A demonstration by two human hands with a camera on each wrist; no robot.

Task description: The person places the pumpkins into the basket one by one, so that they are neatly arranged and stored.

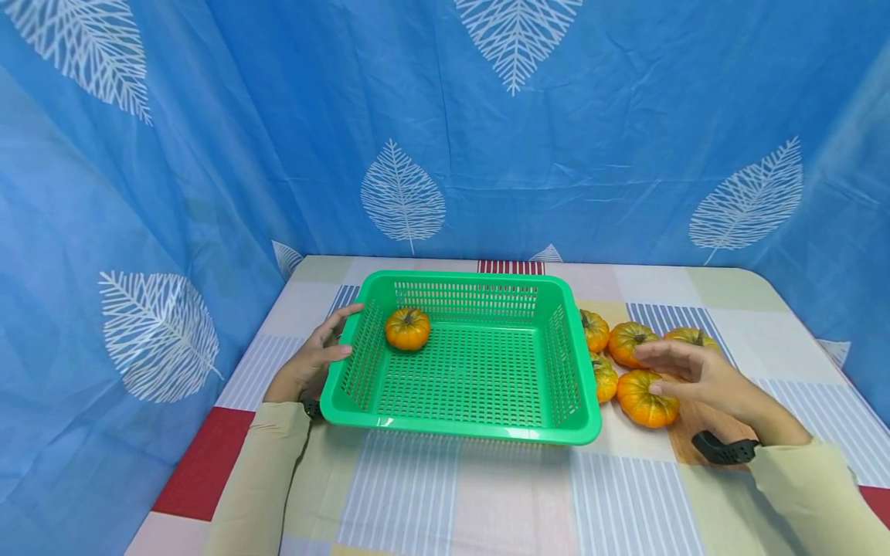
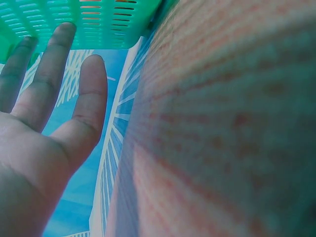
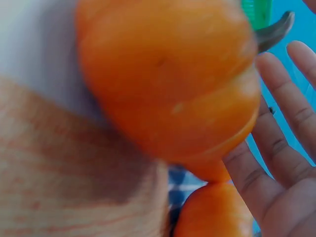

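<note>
A green plastic basket [image 1: 459, 434] with slotted walls stands on the table, with one small orange pumpkin [image 1: 407, 330] in its left part. My left hand [image 1: 313, 357] is at the basket's left side, fingers stretched toward the rim. In the left wrist view its fingertips [image 2: 63, 30] overlap the slotted wall. To the right of the basket, my right hand [image 1: 711, 380] hovers by a group of several pumpkins, its fingers loosely bent. The nearest pumpkin [image 1: 643, 405] lies under its thumb; up close in the right wrist view, this pumpkin [image 3: 168, 79] has a grey curved stem.
A patchwork-patterned cloth [image 1: 514, 494] covers the table. Beneath my right hand lies a wood-coloured patch [image 1: 702, 425], partly hidden. Blue curtains [image 1: 591, 177] with white leaf prints hang behind the table and at both sides.
</note>
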